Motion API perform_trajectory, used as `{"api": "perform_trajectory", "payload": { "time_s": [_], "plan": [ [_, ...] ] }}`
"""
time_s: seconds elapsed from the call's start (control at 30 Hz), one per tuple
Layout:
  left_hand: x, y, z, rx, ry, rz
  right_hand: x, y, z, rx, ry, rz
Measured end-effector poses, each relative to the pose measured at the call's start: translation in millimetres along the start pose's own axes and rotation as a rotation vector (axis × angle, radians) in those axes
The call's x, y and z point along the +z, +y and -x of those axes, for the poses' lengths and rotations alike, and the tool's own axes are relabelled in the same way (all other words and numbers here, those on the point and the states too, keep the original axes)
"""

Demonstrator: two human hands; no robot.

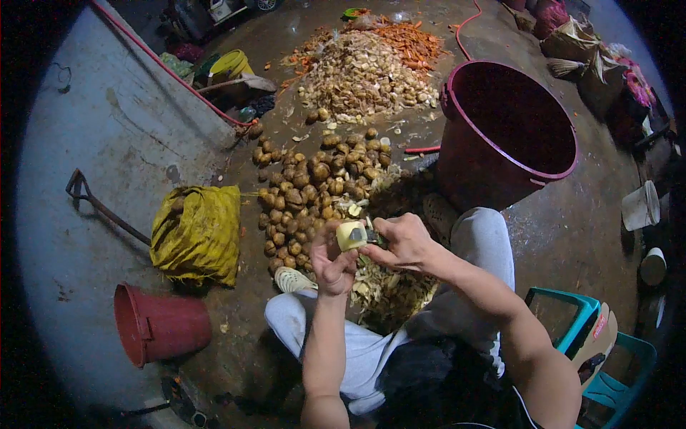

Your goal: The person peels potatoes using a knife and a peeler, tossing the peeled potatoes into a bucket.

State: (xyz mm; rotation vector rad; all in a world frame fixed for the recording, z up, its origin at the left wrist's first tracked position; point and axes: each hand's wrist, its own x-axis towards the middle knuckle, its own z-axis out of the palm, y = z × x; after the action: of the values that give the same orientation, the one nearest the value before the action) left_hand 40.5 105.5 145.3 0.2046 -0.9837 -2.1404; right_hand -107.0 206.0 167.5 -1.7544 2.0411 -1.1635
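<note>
A pale, peeled potato (347,237) sits in the fingers of my left hand (334,266), held up in front of my knees. My right hand (407,244) is closed around a small dark peeler (371,235), whose head lies against the potato's right side. The fingers hide much of the tool. Unpeeled brown potatoes (304,187) form a spread heap on the floor just beyond my hands. Below them, between my legs, lies a pile of peelings (391,292).
A large maroon tub (509,121) stands at the right. Farther off is a mound of pale and orange scraps (371,68). On the left are a yellow sack (196,232), a red bucket (163,323) and a shovel handle (107,207). A teal stool (614,390) is at lower right.
</note>
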Motion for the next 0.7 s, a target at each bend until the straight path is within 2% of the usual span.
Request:
{"api": "perform_trajectory", "payload": {
  "time_s": [0.03,0.17,0.23,0.33,0.47,0.53,0.7],
  "plan": [
    [0.2,-0.8,-0.3,0.017,0.001,-0.013,0.3,0.3,0.6,-0.023,0.036,0.141],
    [-6.4,-8.6,0.3,0.023,0.014,0.001,1.4,2.1,1.3,-0.027,0.047,0.157],
    [-11.5,-8.1,2.1,-0.074,0.045,0.065,4.4,5.3,-0.3,0.067,0.006,-0.08],
    [-13.7,-7.7,4.4,-0.132,0.039,0.108,-1.5,4.7,-2.6,0.06,0.027,-0.12],
    [-6.4,-4.8,0.9,-0.107,0.01,0.046,-7.7,4.0,-4.0,0.041,0.007,-0.149],
    [-1.8,-2.9,-0.3,-0.035,-0.044,0.027,-8.5,5.2,-2.6,0.057,-0.087,-0.186],
    [-8.8,0.9,2.5,-0.083,-0.048,0.03,-8.2,-0.4,-0.8,0.064,-0.09,-0.132]
  ]
}}
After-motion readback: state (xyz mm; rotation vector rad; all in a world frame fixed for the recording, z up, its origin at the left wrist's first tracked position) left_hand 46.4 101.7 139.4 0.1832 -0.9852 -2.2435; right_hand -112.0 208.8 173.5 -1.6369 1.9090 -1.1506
